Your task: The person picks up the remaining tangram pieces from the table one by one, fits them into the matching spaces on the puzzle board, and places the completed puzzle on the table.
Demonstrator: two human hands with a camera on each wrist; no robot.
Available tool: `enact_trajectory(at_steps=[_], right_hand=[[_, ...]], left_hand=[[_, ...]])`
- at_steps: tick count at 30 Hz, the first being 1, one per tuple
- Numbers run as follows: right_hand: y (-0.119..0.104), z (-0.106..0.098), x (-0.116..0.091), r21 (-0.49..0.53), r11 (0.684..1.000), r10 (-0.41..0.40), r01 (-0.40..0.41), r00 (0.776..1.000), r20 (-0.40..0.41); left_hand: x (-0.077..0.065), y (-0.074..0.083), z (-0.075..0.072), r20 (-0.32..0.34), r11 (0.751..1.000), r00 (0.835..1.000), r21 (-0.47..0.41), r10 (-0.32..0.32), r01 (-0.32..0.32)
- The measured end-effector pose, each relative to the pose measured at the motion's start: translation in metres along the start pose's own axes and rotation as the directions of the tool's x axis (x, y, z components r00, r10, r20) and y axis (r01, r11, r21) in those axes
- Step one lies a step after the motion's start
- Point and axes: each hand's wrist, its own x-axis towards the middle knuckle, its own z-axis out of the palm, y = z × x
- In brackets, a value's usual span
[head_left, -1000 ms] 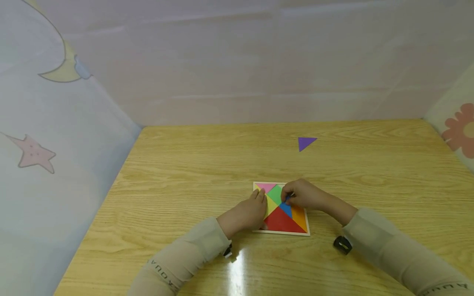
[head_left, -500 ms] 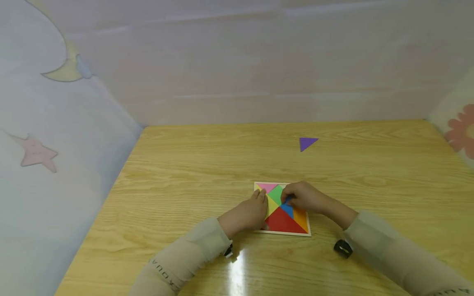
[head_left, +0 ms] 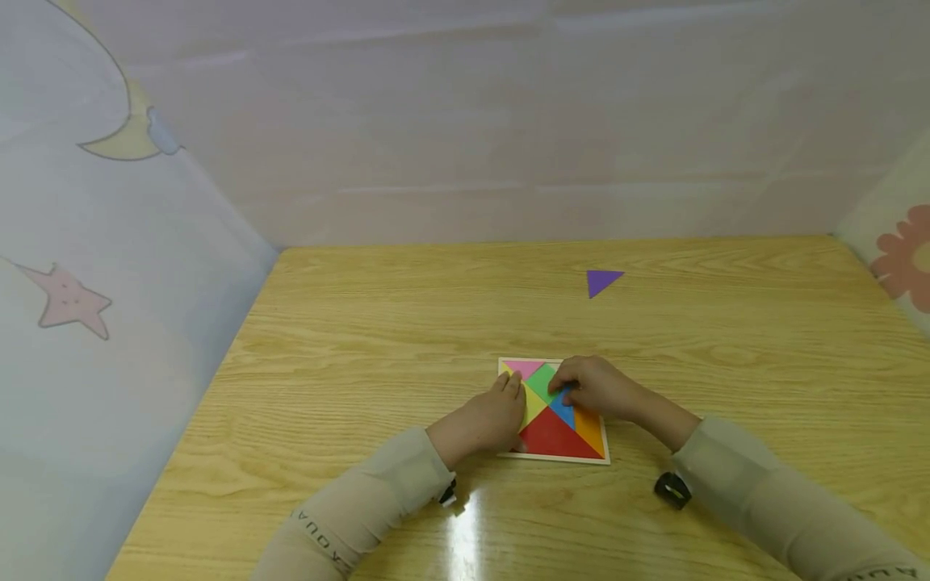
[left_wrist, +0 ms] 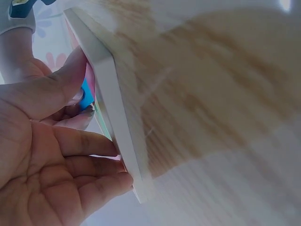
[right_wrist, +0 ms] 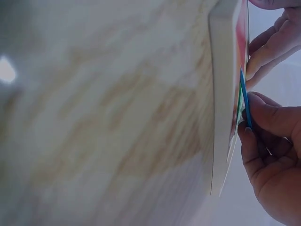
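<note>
A square tangram tray (head_left: 559, 461) with a pale frame lies on the table. In it are a red triangle (head_left: 555, 440), a yellow triangle (head_left: 534, 408), a green piece (head_left: 542, 380), a pink triangle (head_left: 526, 368) and an orange piece (head_left: 590, 434). My left hand (head_left: 488, 419) rests over the tray's left side, fingertips on its rim in the left wrist view. With thumb and finger, my right hand (head_left: 597, 387) pinches a blue triangle (right_wrist: 247, 106), its edge slightly tilted against the tray. Part of the tray's upper right is hidden behind that hand.
A loose purple triangle (head_left: 602, 282) lies farther back on the wooden table (head_left: 378, 339). Printed fabric walls stand at the table's back and sides. A black wrist device (head_left: 672, 489) shows beneath the right sleeve.
The blue triangle's far part, raised and darker between the right fingers before, now lies flatter against the tray. The right fingertips have shifted slightly; the left hand stays put.
</note>
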Motion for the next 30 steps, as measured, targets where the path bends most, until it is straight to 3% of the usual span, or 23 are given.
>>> enact_trajectory(at_steps=[11, 23, 30], right_hand=[[-0.0011, 0.0028, 0.002, -0.139, 0.986, -0.091, 0.094, 0.996, 0.024], [-0.001, 0.0042, 0.0002, -0.121, 0.989, -0.082, 0.083, 0.996, 0.018], [0.0004, 0.0052, 0.0004, -0.121, 0.988, -0.096, 0.099, 0.995, 0.027]], left_hand=[[0.0007, 0.0014, -0.0011, 0.013, 0.997, 1.0, 0.079, 0.006, -0.006], [0.0005, 0.0009, -0.0013, 0.01, 0.999, 1.0, 0.039, 0.007, -0.007], [0.0003, 0.001, -0.0024, 0.02, 0.997, 1.0, 0.077, 0.023, -0.025]])
